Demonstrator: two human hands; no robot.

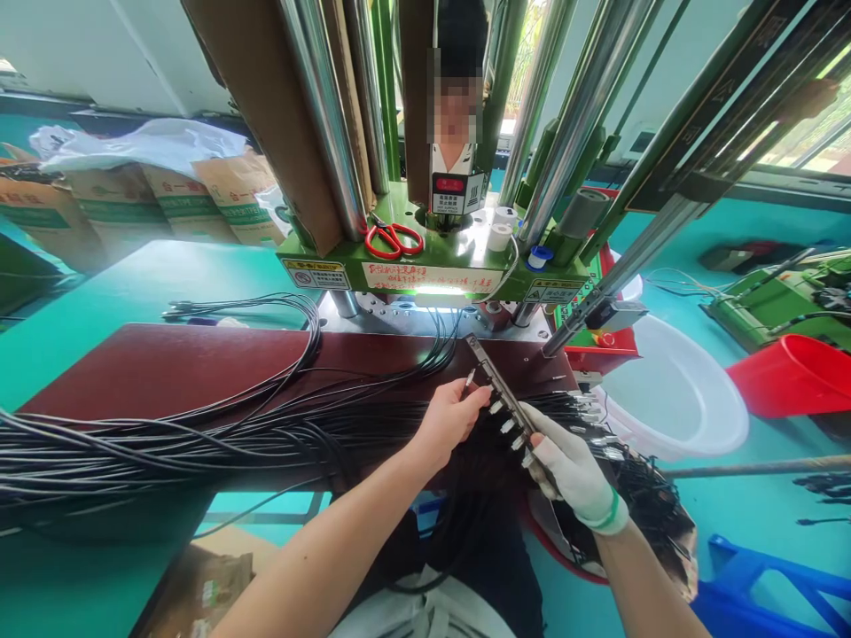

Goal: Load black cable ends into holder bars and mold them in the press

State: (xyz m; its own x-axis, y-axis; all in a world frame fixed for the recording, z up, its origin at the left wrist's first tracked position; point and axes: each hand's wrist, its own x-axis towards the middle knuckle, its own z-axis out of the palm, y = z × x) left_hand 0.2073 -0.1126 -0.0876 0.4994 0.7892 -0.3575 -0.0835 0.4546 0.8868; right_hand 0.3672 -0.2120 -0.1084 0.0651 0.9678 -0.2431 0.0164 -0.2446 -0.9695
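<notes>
My gloved right hand (573, 465) is wrapped round the lower end of a narrow metal bar (500, 383), which tilts up and away to the left. Several small silvery connectors (508, 425) stick out along the bar's left edge. Bare and ungloved, my left hand (450, 418) pinches a cable end with a metal tip (469, 379) close beside the bar's upper half. Whether that tip touches the bar I cannot tell. Black cables (266, 434) spread in a thick bundle under and left of my hands, across the brown tabletop (179, 363).
Ahead stands a green press (425, 276) with steel columns; red-handled scissors (394, 241) lie on its plate. More cables (435, 350) run into its lit opening. To the right are a white basin (705, 390), a red bucket (764, 377) and a blue stool (771, 576). A person stands behind the press.
</notes>
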